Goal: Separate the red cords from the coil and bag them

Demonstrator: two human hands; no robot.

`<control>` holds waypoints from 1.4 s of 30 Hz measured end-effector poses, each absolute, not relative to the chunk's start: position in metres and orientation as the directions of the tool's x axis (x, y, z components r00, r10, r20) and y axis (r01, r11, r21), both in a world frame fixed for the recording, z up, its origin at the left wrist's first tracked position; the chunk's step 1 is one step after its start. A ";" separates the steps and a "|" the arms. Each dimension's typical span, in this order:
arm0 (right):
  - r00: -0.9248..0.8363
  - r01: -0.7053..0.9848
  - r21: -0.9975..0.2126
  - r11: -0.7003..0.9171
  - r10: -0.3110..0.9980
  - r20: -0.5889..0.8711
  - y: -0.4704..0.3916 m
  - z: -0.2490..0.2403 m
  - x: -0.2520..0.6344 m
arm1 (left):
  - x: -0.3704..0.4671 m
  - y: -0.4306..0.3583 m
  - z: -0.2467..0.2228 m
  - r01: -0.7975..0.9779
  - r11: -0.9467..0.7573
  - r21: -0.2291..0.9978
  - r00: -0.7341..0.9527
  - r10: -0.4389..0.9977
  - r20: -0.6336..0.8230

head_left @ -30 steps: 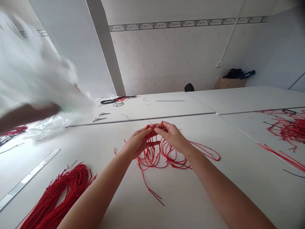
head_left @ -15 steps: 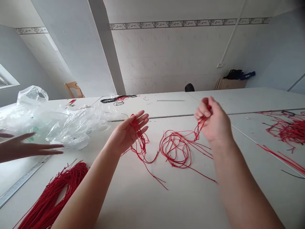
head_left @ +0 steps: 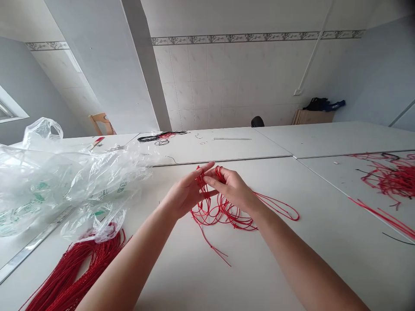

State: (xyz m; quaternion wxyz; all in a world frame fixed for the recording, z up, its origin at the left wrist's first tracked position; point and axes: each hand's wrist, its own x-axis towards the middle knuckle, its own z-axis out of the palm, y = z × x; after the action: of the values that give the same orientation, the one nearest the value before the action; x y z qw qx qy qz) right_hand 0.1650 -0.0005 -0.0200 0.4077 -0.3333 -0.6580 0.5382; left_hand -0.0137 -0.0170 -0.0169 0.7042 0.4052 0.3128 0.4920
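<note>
Close together over the table, my two hands both have red cord in them. Several loops of red cord (head_left: pixel 203 189) cross the palm and fingers of my left hand (head_left: pixel 184 196), whose thumb and fingers curve around them. My right hand (head_left: pixel 238 188) meets the left fingertips, its fingers bent, with cord wound over them. Below both hands a loose tangle of the cord (head_left: pixel 238 221) lies on the white tabletop. One long loop spreads to the right under my right forearm, and thin knotted ends trail towards me.
A thick bundle of red cord (head_left: pixel 58 276) lies at the near left, partly under crumpled clear plastic bags (head_left: pixel 87 172). More red and black cords (head_left: pixel 395 177) are heaped at the right. A black cord bundle (head_left: pixel 152 137) and a thin strip (head_left: pixel 231 138) lie farther back.
My right hand has come left and down to meet my left hand, which has shifted slightly right. Another person's hand has left the left side, and the plastic bags now reach over the cord bundle.
</note>
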 end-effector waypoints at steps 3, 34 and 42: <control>-0.466 -0.008 -0.980 0.198 0.866 0.179 0.001 -0.020 0.165 | -0.012 -0.018 -0.017 -0.437 0.193 0.878 0.320 0.946 -0.049; -0.366 -0.473 -0.881 0.017 0.905 0.215 0.003 0.003 0.186 | -0.023 -0.020 0.001 -0.481 0.124 0.868 0.245 0.969 -0.002; -0.467 -0.075 -0.978 0.194 0.860 0.206 -0.011 -0.011 0.162 | -0.014 -0.024 -0.010 -0.409 0.114 0.905 0.341 0.939 0.035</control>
State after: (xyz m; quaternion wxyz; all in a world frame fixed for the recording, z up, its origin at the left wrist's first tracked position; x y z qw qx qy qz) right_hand 0.1620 -0.0112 -0.0111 0.4186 -0.3023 -0.6495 0.5582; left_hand -0.0140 -0.0236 -0.0097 0.6853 0.4480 0.2959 0.4920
